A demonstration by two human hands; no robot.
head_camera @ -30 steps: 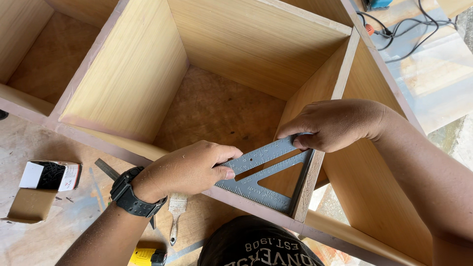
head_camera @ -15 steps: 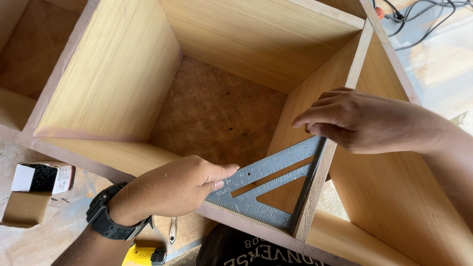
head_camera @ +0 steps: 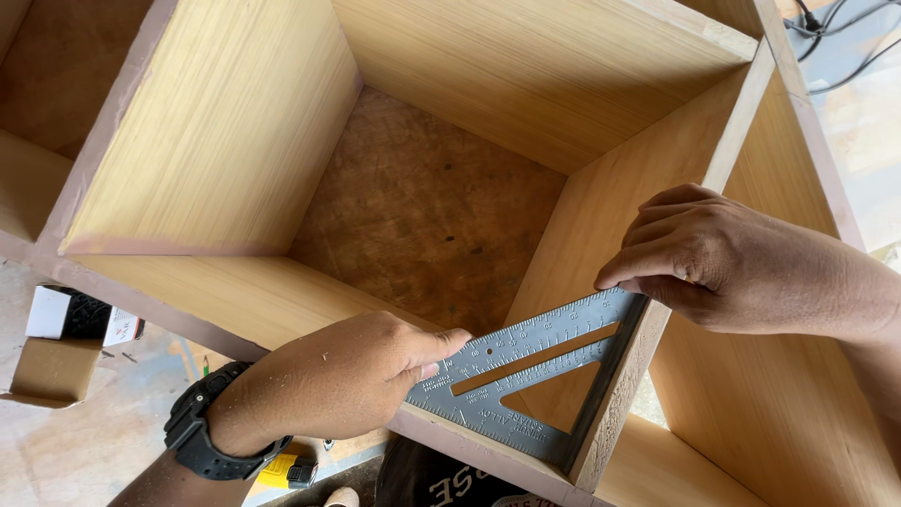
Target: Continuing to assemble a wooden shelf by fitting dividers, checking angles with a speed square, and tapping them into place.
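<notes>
At the near edge, a yellow tape measure (head_camera: 286, 470) lay on the floor beneath the left wrist, which wore a black watch (head_camera: 202, 434). The left hand (head_camera: 347, 385) pressed a grey triangular metal square (head_camera: 526, 380) flat onto the cabinet's front rail, thumb stretched along the tool and fingers curled over it. The right hand (head_camera: 723, 263) pinned the square's far corner against the upright divider (head_camera: 624, 371), fingers held together, fingertips on the metal. The square sat in the corner where rail met divider. To the left on the floor stood an open brown cardboard box (head_camera: 42, 371) and a small white-and-black carton (head_camera: 70, 314). Beyond, the wooden cabinet (head_camera: 225, 141) opened deep onto a brown back panel.
</notes>
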